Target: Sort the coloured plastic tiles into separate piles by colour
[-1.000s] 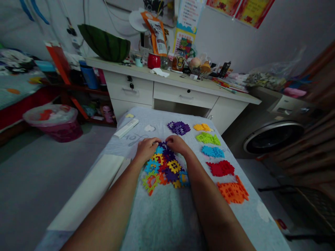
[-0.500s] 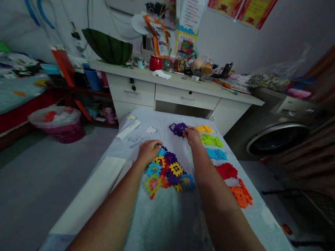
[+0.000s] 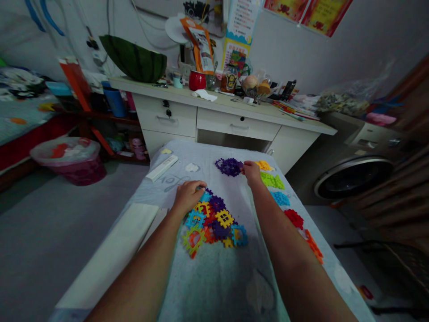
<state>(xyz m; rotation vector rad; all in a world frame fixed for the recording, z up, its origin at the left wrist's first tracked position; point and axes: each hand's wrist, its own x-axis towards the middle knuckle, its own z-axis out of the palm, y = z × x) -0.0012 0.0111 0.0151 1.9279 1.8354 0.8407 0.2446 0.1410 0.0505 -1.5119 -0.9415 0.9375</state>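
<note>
A loose heap of mixed plastic interlocking blocks point(image 3: 211, 219) in purple, yellow, blue, red, orange and green lies mid-table. At its far left end is my left hand point(image 3: 188, 196), fingers curled and thumb close to the index finger; what sits between them is hidden. Farther back, purple blocks point(image 3: 228, 167) form a separate pile. My right hand point(image 3: 252, 172) is closed at that pile's right edge, its fingertips pinching a purple block. My right forearm partly covers the blue blocks point(image 3: 280, 198), red blocks point(image 3: 295, 218) and orange blocks point(image 3: 314, 247).
Yellow blocks point(image 3: 264, 165) and green blocks point(image 3: 272, 180) lie along the table's right side. A white narrow box point(image 3: 162, 168) rests at the back left of the cloth-covered table point(image 3: 214, 277). Behind stands a white desk point(image 3: 170, 114); a washing machine point(image 3: 348, 156) is at right.
My right hand has shifted slightly right, along the purple pile's edge, and the pile reaches a little farther right. My left hand stays at the mixed heap. The camera view has shifted slightly.
</note>
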